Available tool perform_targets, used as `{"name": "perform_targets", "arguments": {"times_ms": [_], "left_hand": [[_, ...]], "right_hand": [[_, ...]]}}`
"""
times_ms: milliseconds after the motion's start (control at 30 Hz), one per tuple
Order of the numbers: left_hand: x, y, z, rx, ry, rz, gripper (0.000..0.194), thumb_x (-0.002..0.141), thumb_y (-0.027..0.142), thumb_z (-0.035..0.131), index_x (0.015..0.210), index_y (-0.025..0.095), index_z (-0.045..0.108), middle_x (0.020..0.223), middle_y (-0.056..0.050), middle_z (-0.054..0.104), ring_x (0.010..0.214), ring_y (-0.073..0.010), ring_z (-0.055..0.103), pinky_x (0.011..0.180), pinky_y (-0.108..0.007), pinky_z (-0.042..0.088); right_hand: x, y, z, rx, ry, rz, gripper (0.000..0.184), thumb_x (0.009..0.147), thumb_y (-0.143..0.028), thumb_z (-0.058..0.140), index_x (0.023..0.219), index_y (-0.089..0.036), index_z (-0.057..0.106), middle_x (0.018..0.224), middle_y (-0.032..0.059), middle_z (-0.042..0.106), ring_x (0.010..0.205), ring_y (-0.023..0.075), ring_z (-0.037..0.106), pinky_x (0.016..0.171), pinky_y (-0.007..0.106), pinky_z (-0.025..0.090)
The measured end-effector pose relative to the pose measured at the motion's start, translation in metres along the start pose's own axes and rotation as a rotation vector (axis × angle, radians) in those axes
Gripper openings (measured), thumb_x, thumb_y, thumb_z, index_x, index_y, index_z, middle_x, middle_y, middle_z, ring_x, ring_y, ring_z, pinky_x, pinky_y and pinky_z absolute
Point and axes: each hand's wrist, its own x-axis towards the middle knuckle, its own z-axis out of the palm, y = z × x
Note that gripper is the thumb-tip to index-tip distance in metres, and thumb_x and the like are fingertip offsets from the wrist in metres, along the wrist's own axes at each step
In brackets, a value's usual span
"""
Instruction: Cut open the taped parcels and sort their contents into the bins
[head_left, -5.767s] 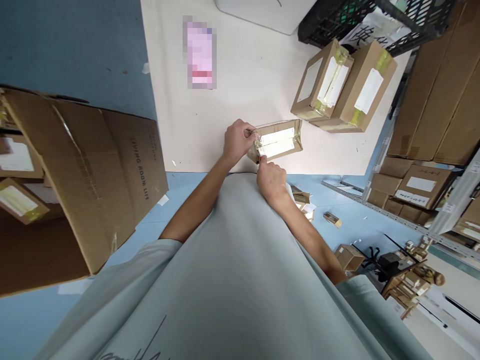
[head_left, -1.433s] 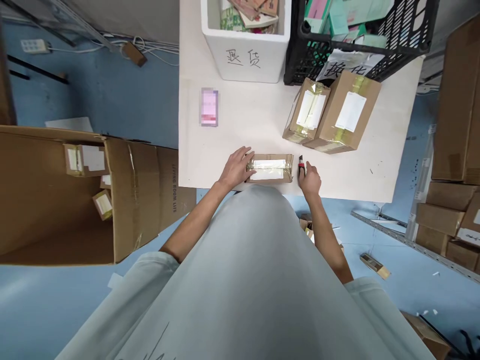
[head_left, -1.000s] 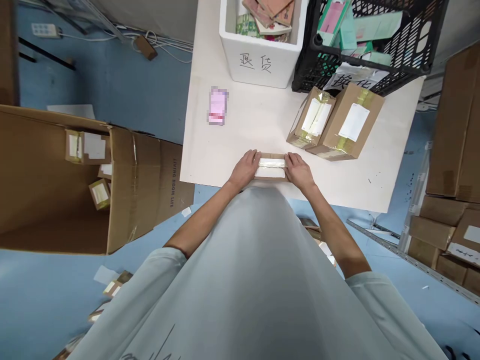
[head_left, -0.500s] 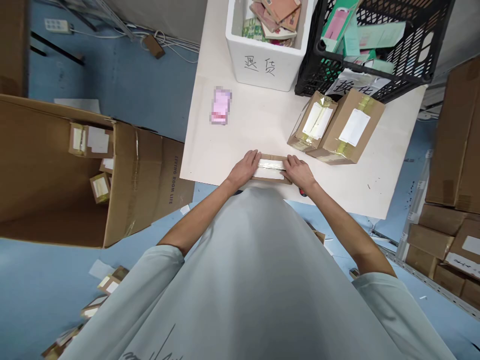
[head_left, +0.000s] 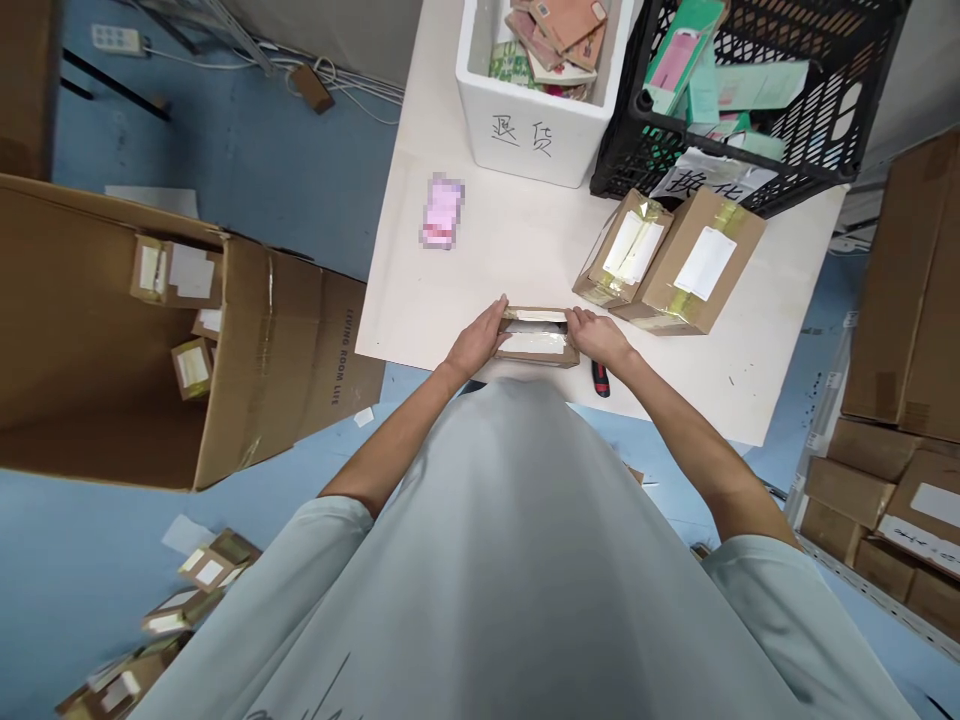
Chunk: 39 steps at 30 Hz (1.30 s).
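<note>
A small taped cardboard parcel with a white label lies at the near edge of the white table. My left hand grips its left end and my right hand grips its right end, fingers curled over the top. A dark gap shows along the parcel's top seam. A red-and-black utility knife lies on the table just beside my right wrist.
Two larger taped parcels sit at the right. A white foam box and a black crate stand at the back. A pink blurred item lies at the left. A big open carton with small parcels stands on the floor at left.
My right hand set the knife down on the table and moved onto the parcel's right end. Both hands now hold the parcel, and a gap has appeared along its top seam.
</note>
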Motion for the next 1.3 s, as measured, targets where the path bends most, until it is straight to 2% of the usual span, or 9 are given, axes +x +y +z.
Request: {"name": "perform_targets", "arguments": {"times_ms": [167,333,600,733,833,900,1000,1100,1300], "left_hand": [[-0.001,0.005,0.008,-0.065,0.072,-0.047,0.082,0.116,0.037,0.053,0.183,0.013,0.013,0.177,-0.027,0.047,0.163,-0.0333,0.052,0.128,-0.053,0.053],[-0.009,0.003,0.018,-0.070,0.100,-0.092,0.077,0.119,0.047,0.046,0.182,0.013,0.018,0.178,-0.027,0.047,0.166,-0.0313,0.049,0.132,-0.051,0.048],[-0.014,0.016,0.017,0.097,0.152,-0.035,0.046,0.119,0.035,0.043,0.160,0.019,0.058,0.171,-0.024,0.056,0.166,-0.0339,0.049,0.133,-0.062,0.045],[-0.017,0.038,0.009,0.150,0.039,0.105,0.043,0.117,0.040,0.051,0.150,0.019,0.068,0.154,-0.022,0.070,0.152,-0.0370,0.060,0.129,-0.063,0.046],[-0.022,0.051,0.005,0.193,-0.082,0.221,0.060,0.109,0.054,0.068,0.151,0.012,0.067,0.145,-0.024,0.072,0.146,-0.0415,0.061,0.127,-0.061,0.045],[-0.028,0.058,0.003,0.227,-0.128,0.242,0.058,0.107,0.048,0.072,0.151,0.011,0.067,0.138,-0.023,0.074,0.139,-0.0414,0.062,0.122,-0.059,0.048],[-0.038,0.063,0.000,0.258,-0.174,0.248,0.031,0.113,0.023,0.054,0.135,0.018,0.075,0.123,-0.018,0.075,0.122,-0.0354,0.067,0.108,-0.053,0.053],[-0.046,0.063,-0.005,0.284,-0.177,0.249,0.041,0.114,0.013,0.039,0.116,0.022,0.079,0.107,-0.015,0.075,0.105,-0.0314,0.067,0.094,-0.048,0.053],[-0.049,0.049,-0.013,0.385,-0.115,0.181,0.037,0.110,0.009,0.044,0.108,0.021,0.079,0.107,-0.016,0.073,0.103,-0.0319,0.066,0.092,-0.049,0.054]], "right_hand": [[0.001,-0.003,-0.017,0.041,-0.053,0.083,0.039,0.115,-0.019,0.033,0.140,-0.004,0.059,0.111,0.0272,0.082,0.104,0.0392,0.079,0.087,0.040,0.052],[0.007,0.004,-0.021,0.096,-0.036,0.076,0.040,0.116,-0.024,0.034,0.131,-0.006,0.066,0.110,0.0276,0.082,0.104,0.0404,0.078,0.091,0.041,0.049],[0.013,0.027,-0.013,0.289,0.036,0.203,0.052,0.120,-0.035,0.029,0.133,-0.011,0.073,0.119,0.0239,0.083,0.108,0.0405,0.075,0.093,0.044,0.052],[-0.001,0.027,0.000,0.322,0.130,0.335,0.056,0.122,-0.050,0.032,0.142,-0.015,0.070,0.114,0.0214,0.084,0.105,0.0403,0.076,0.090,0.043,0.053],[-0.008,0.028,0.014,0.361,0.191,0.407,0.058,0.121,-0.056,0.033,0.141,-0.016,0.070,0.113,0.0209,0.084,0.104,0.0390,0.077,0.090,0.042,0.053],[-0.009,0.029,0.025,0.414,0.203,0.404,0.058,0.121,-0.056,0.032,0.136,-0.016,0.072,0.114,0.0203,0.084,0.104,0.0379,0.076,0.090,0.041,0.054],[-0.007,0.032,0.037,0.506,0.239,0.413,0.055,0.120,-0.053,0.031,0.128,-0.018,0.073,0.113,0.0195,0.083,0.103,0.0376,0.075,0.091,0.042,0.054],[-0.002,0.033,0.041,0.592,0.342,0.499,0.053,0.119,-0.051,0.031,0.127,-0.018,0.071,0.110,0.0191,0.083,0.102,0.0381,0.074,0.093,0.045,0.054],[0.012,0.019,0.037,0.821,0.505,0.528,0.045,0.116,-0.049,0.041,0.137,-0.017,0.064,0.117,0.0143,0.082,0.103,0.0302,0.076,0.094,0.041,0.057]]}}
